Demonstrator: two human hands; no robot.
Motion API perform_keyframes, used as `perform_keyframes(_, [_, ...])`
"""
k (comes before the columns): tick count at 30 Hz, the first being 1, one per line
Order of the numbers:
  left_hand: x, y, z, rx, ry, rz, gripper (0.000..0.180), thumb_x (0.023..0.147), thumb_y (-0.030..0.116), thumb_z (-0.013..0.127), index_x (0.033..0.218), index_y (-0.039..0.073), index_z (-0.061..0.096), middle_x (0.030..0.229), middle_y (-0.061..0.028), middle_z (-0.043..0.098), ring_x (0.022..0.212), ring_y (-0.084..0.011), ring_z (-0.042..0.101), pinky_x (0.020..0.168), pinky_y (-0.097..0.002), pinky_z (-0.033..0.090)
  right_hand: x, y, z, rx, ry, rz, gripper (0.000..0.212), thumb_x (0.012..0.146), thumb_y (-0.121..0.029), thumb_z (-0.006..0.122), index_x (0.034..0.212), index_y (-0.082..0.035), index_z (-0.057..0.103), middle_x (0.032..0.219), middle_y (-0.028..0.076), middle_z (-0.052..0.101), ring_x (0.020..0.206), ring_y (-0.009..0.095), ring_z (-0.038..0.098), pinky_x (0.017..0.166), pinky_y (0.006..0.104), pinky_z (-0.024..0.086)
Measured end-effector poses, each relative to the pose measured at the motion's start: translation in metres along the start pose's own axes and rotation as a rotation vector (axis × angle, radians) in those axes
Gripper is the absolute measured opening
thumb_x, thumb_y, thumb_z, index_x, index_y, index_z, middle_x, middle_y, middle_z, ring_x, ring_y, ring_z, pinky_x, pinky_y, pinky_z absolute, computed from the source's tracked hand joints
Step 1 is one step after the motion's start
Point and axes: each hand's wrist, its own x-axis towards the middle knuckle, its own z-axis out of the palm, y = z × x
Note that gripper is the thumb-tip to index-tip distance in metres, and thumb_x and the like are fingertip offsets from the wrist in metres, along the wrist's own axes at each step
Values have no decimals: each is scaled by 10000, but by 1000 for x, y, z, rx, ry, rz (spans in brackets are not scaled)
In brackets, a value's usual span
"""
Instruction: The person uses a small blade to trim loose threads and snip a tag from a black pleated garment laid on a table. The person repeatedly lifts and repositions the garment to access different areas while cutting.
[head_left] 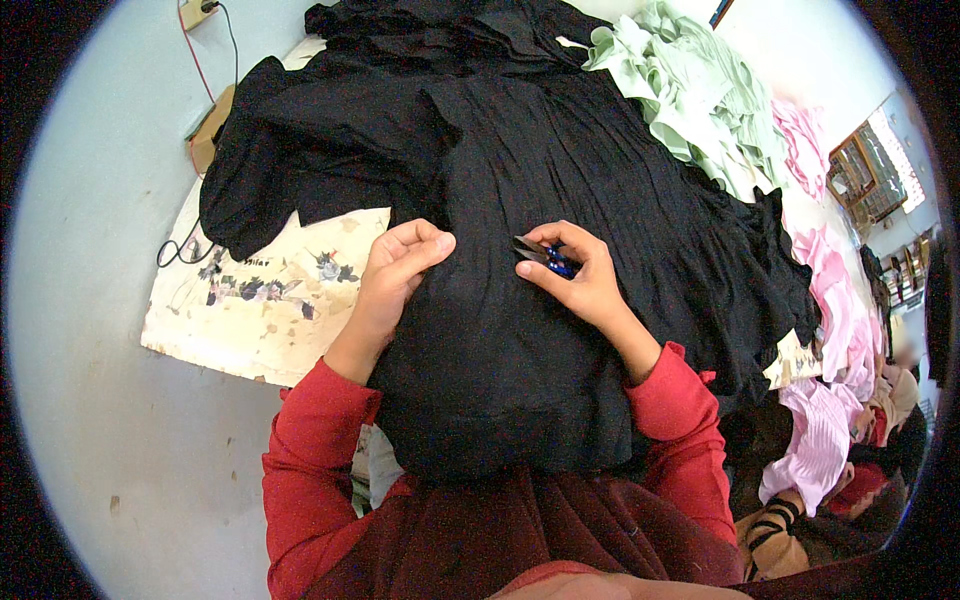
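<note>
A large black garment of thin, crinkled fabric (520, 350) was spread across a pale, flower-patterned surface (240, 335), its near end draped towards the wearer's lap. Above the garment's near left edge, the left hand (393, 265) was raised, its grip closed with thumb and forefinger brought together; whether thread or fabric was pinched there cannot be told. Over the middle of the garment, small snips with dark blades and blue parts (556, 262) were held in the right hand (583, 268), its grip closed around them and the blades pointed towards the left hand. Beyond the garment's far right edge, ruffled pale green cloth (700, 90) was heaped, and to its right pink cloth (830, 280) was laid. The step in hand was judged to be close work on the garment with the snips; for any cut, the fabric would need to be held clear of the blades.
</note>
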Motion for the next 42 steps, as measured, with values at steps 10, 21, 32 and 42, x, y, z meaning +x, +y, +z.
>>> perform_keyframes(10, [-4, 3, 3, -241, -187, -29, 259, 851, 90, 679, 1065, 70, 535, 953, -3, 618, 877, -89, 589, 813, -219, 455, -2, -43, 0, 254, -62, -42, 333, 776, -164, 787, 1063, -42, 670, 900, 11, 670, 809, 69, 582, 735, 224, 463])
perform_keyframes(21, [-4, 2, 1, -158, -238, -40, 584, 735, -44, 751, 1215, 59, 436, 1013, -55, 641, 917, -108, 616, 840, -236, 482, -2, -64, 3, -159, -26, -389, 229, 740, -148, 792, 913, -22, 709, 837, 122, 717, 725, 215, 705, 646, 278, 520])
perform_keyframes(32, [-1, -1, 0, -131, -236, -45, 602, 720, -52, 761, 1216, 58, 437, 1023, -61, 645, 908, -104, 626, 825, -225, 496, -2, -64, 4, -192, -31, -439, 214, 740, -161, 792, 903, -44, 716, 803, 101, 715, 647, 201, 683, 585, 267, 486])
perform_keyframes(42, [-7, 9, 9, -21, -244, 34, 687, 686, -72, 781, 1233, 62, 388, 1088, -88, 624, 1081, -167, 569, 970, -299, 422, -3, -66, 3, 187, -2, -147, 284, 762, -200, 787, 985, -66, 672, 808, 24, 664, 735, 78, 615, 650, 235, 484])
